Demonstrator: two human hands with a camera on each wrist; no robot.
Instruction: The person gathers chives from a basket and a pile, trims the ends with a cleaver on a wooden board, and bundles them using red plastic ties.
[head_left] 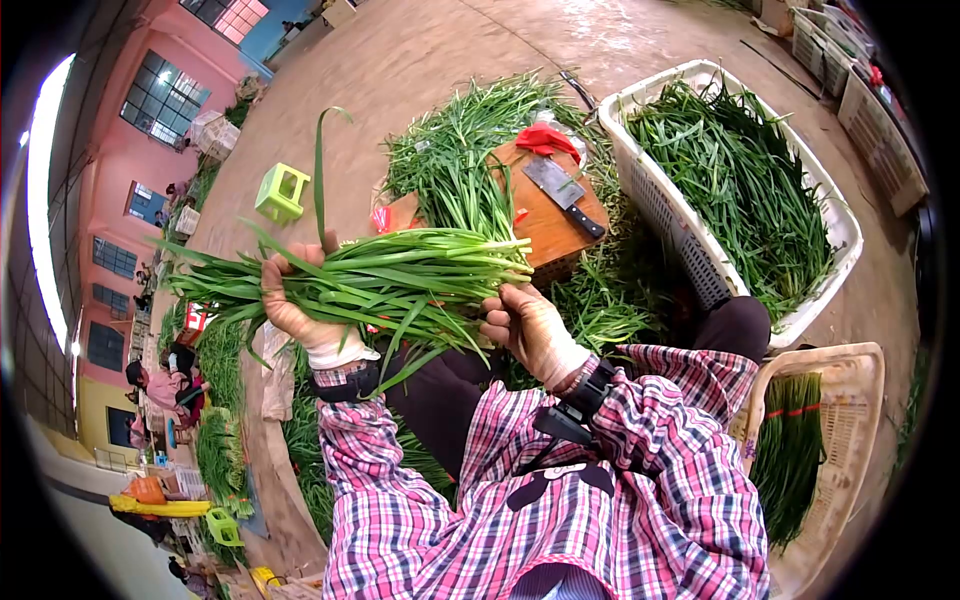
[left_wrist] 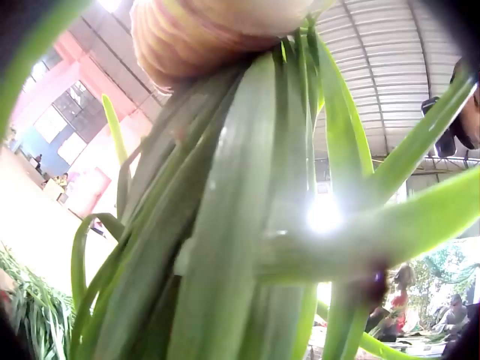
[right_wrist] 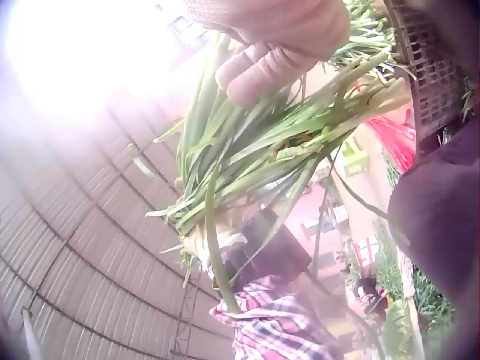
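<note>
A bunch of garlic chives (head_left: 410,270), long flat green leaves with pale stem ends, lies crosswise in front of the person. The left hand (head_left: 296,295) grips its leafy part; close up in the left wrist view, leaves (left_wrist: 225,210) hang below the fingers. At the stem end, the right hand (head_left: 540,332) has curled fingers, with thumb and forefinger pinching at the bunch's lower edge. Those curled fingers (right_wrist: 259,71) overlap the chives (right_wrist: 277,150) in the right wrist view. Both hands wear pale wrappings and dark wrist straps.
Beyond the hands, a cleaver (head_left: 562,190) and a red cloth (head_left: 548,142) lie on a wooden board (head_left: 540,215) beside loose chives (head_left: 460,150). A white crate (head_left: 660,190) of greens stands right; another crate (head_left: 860,400) holds tied bundles. A green stool (head_left: 282,193) stands left.
</note>
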